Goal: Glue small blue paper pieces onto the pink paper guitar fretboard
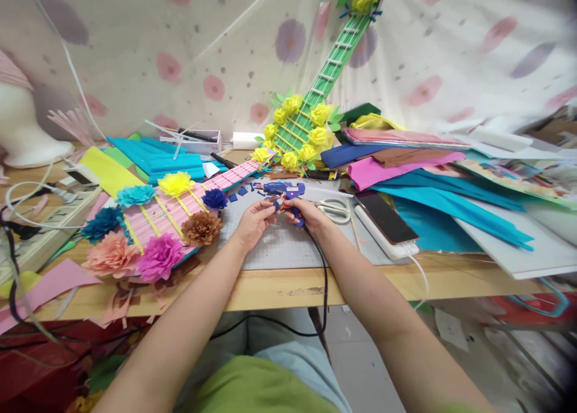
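Observation:
My right hand (310, 214) is closed around the handle of a blue glue gun (285, 189). The gun's nozzle points left, and a clear glue stick sticks out of its back end. Beside it, my left hand (256, 222) pinches a small dark blue piece (276, 206) between thumb and fingers, close under the gun. Both hands are above a grey cutting mat (270, 253). Small dark blue scraps (242, 192) lie on the mat left of the nozzle. White-handled scissors (336, 210) rest just right of my right hand.
A pink paper guitar (157, 220) with paper flowers lies at left. Behind it leans a green guitar (333, 64) with yellow roses. A phone (386, 216) on a white power bank and blue paper sheets (451, 190) lie right. The gun's black cord (325, 281) hangs over the table edge.

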Action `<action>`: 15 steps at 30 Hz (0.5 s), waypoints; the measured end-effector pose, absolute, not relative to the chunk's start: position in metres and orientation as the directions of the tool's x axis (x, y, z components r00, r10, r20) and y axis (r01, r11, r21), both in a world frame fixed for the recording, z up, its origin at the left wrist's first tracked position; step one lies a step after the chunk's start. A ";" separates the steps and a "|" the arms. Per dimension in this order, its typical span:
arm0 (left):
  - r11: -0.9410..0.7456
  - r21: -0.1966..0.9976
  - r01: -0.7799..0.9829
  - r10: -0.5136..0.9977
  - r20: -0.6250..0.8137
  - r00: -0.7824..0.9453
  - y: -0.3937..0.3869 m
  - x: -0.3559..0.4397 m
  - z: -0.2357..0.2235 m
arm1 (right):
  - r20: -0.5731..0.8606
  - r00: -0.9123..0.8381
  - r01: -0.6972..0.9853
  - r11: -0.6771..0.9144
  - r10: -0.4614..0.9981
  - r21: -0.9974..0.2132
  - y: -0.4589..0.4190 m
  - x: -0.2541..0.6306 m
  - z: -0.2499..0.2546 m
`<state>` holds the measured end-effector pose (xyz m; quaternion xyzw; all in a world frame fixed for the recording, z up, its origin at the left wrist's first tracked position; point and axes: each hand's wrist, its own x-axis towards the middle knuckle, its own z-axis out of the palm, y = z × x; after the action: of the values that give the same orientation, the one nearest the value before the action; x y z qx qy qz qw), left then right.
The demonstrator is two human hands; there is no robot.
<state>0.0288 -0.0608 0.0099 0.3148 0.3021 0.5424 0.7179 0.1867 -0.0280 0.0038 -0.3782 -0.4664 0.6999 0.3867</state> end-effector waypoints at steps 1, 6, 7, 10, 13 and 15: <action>0.231 0.769 -0.596 0.968 -0.116 0.224 -0.061 0.029 0.010 | -0.172 -0.427 -0.178 -0.270 0.888 -0.946 -0.028 0.187 0.004; 0.353 0.649 -0.674 0.936 -0.244 0.255 -0.062 0.025 0.015 | -0.168 -0.416 -0.154 -0.251 0.894 -0.956 -0.031 0.186 0.006; 0.384 0.611 -0.692 0.923 -0.269 0.275 -0.063 0.024 0.017 | -0.163 -0.399 -0.151 -0.240 0.903 -0.959 -0.031 0.186 0.007; 0.485 0.459 -0.744 0.872 -0.313 0.375 -0.063 0.019 0.021 | -0.157 -0.358 -0.126 -0.214 0.920 -0.969 -0.034 0.185 0.010; 0.535 0.323 -0.781 0.841 -0.289 0.456 -0.062 0.017 0.023 | -0.144 -0.342 -0.091 -0.185 0.929 -0.979 -0.035 0.184 0.011; 0.534 0.275 -0.799 0.841 -0.268 0.470 -0.062 0.015 0.024 | -0.127 -0.325 -0.087 -0.163 0.937 -0.983 -0.035 0.183 0.012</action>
<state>0.0155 -0.0618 0.0242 0.0555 0.1880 0.4795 0.8554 0.1833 -0.0355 0.0118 -0.4196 -0.5068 0.6367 0.4021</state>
